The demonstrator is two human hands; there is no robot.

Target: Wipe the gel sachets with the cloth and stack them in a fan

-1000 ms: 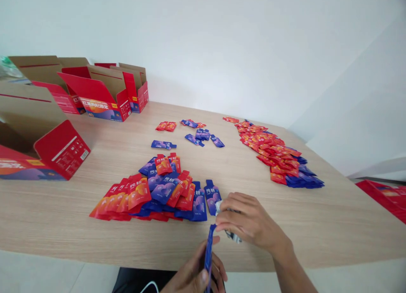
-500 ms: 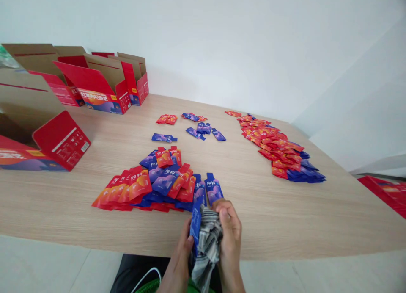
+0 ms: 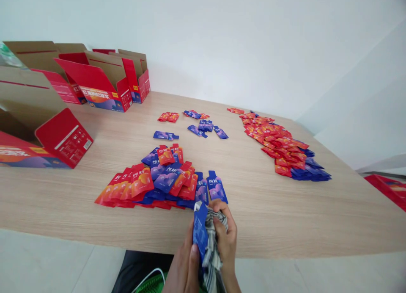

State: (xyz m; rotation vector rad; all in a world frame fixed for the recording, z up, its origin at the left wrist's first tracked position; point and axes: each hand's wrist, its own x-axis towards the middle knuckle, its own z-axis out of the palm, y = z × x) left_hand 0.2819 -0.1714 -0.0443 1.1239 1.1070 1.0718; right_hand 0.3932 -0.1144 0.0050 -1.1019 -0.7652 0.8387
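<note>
Blue pouch (image 3: 200, 229) gripped by closed L hand (image 3: 187, 259); striped cloth (image 3: 212, 248) bunched in curled R hand (image 3: 226, 233), held agst pouch; mixed pile (image 3: 167, 178) nr.

Pouches (image 3: 217, 190): “纯耕” (box (image 3: 102, 99) ends “原浆”).

We record: one open red carton (image 3: 65, 136), near left; several open red cartons (image 3: 91, 79), far left; white wall (image 3: 228, 43), far; wood-grain table (image 3: 269, 208); red printed item (image 3: 387, 192), right edge; white cord (image 3: 154, 270), near; pale tiled floor (image 3: 57, 259), near.
</note>
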